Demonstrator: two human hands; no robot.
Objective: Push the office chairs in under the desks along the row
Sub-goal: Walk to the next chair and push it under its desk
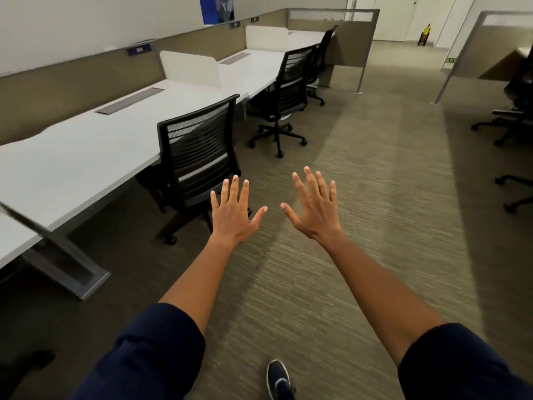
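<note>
A row of white desks (86, 151) runs along the left wall. The nearest black mesh office chair (199, 151) stands tucked against the desk edge, its seat partly under the top. A second black chair (291, 85) stands farther along, its wheeled base out on the carpet. A third chair (323, 50) sits at the far desk. My left hand (233, 215) is held out, fingers spread, just right of the nearest chair's back and holding nothing. My right hand (314, 209) is spread the same way over the carpet, apart from any chair.
Grey carpet aisle (375, 197) runs ahead. More black chairs (516, 111) stand at the right beside a partition frame (458, 56). A grey desk leg foot (72, 272) juts out at the lower left. My shoe (278, 376) is at the bottom.
</note>
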